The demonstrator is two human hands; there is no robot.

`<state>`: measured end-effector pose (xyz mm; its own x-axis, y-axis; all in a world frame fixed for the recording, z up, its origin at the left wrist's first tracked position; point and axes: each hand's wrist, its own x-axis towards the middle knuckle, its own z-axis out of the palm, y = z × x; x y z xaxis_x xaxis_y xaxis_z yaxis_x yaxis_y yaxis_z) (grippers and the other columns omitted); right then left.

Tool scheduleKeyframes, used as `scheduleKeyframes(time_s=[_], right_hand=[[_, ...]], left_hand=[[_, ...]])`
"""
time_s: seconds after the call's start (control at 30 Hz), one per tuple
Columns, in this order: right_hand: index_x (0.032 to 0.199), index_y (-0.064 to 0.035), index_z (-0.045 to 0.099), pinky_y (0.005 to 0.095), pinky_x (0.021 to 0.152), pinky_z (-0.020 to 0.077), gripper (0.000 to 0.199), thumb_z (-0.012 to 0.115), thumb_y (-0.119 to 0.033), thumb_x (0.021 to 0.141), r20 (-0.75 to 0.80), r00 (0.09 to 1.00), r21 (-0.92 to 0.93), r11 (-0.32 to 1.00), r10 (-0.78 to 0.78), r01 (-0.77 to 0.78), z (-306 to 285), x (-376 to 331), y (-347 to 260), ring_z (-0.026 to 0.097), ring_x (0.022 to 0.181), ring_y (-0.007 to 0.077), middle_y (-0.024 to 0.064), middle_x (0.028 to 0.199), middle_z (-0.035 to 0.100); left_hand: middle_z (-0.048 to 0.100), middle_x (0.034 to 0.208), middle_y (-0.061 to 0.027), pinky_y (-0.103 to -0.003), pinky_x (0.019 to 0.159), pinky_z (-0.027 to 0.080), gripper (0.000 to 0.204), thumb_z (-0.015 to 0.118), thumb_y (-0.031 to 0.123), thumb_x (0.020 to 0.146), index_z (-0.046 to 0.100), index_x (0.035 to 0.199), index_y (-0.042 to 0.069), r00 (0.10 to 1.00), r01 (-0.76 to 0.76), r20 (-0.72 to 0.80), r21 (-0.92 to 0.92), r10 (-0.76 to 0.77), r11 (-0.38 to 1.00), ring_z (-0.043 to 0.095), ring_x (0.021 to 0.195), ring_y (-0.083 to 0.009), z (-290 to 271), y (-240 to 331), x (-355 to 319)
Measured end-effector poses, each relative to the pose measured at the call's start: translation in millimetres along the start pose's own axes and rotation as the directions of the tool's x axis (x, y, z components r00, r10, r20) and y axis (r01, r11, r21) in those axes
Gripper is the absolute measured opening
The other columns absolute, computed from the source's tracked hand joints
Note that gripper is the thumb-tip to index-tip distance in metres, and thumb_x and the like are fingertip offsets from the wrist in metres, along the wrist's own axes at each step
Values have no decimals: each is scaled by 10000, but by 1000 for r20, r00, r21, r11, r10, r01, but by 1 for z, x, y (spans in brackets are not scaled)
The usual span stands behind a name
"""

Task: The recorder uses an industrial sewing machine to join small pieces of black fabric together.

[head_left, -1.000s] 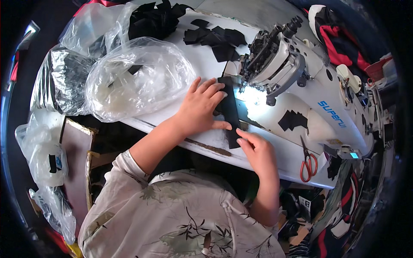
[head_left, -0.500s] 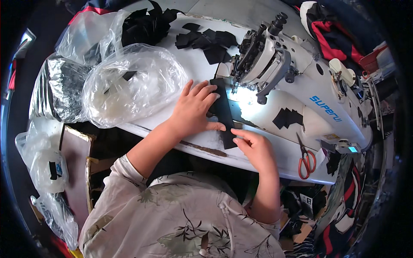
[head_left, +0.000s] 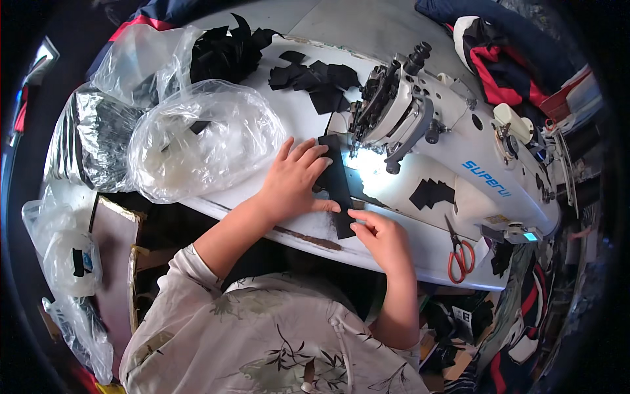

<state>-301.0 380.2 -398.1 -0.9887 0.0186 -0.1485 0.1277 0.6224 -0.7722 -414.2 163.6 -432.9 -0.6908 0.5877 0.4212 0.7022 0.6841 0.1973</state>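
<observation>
A long black fabric strip (head_left: pixel 338 180) lies on the white sewing table, just left of the lit needle area of a sewing machine (head_left: pixel 420 111). My left hand (head_left: pixel 293 178) rests on the strip's left side with fingers spread, its thumb pointing toward the near end. At the strip's right edge, close to that end, my right hand (head_left: pixel 384 240) has thumb and forefinger closed on the fabric, the other fingers curled. Whether the strip is one layer or folded, I cannot tell.
Red-handled scissors (head_left: pixel 461 257) and some black fabric pieces (head_left: pixel 432 194) lie to the right. Further back are more black pieces (head_left: pixel 315 80) and a dark heap (head_left: pixel 226 52). Clear plastic bags (head_left: pixel 203 148) crowd the left, above a box (head_left: pixel 115 243).
The whole view has shifted slightly, so the table sits a little lower in it. Both hands keep nearly the same places on the strip.
</observation>
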Motion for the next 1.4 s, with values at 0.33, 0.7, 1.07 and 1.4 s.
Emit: scheduleKeyframes(time_s=[0.33, 0.7, 1.07, 1.4], right_hand=[[1189, -160, 730, 270, 600, 448, 306, 739, -179, 885, 1, 1000, -21, 1000, 23, -23, 2, -3, -4, 496, 610, 98, 32, 700, 601], [1162, -168, 731, 339, 657, 523, 276, 712, -212, 890, 10, 999, -52, 998, -33, 34, 2, 1, 1, 687, 704, 242, 128, 848, 716], [1028, -146, 717, 434, 684, 528, 192, 692, -152, 838, -63, 939, -234, 919, -338, 316, 17, -30, 13, 650, 786, 314, 104, 869, 614], [1076, -79, 692, 384, 754, 524, 242, 731, -144, 845, -229, 770, -103, 801, -596, 590, 25, -65, 22, 635, 895, 263, 58, 996, 628]], left_hand=[[543, 1372, -127, -547, 1174, 273, 856, 691, 731, 702, 610, 1214, 50, 1000, -10, -1, -11, 10, 1000, 435, 1370, -332, -2, 2, -4], [604, 1238, -125, -498, 1118, 401, 541, 739, 384, 825, 622, 1229, 44, 967, -251, -12, -206, 255, 946, 544, 1259, -307, -23, 44, -44], [599, 1207, -133, -516, 1090, 423, 591, 727, 435, 786, 595, 1198, 32, 920, -387, 37, -78, 391, 919, 566, 1189, -316, -22, 64, -64], [625, 952, -90, -521, 990, 482, 317, 716, 9, 679, 598, 967, 70, 949, -313, -142, -299, 282, 901, 628, 880, -298, -11, 63, -72]])
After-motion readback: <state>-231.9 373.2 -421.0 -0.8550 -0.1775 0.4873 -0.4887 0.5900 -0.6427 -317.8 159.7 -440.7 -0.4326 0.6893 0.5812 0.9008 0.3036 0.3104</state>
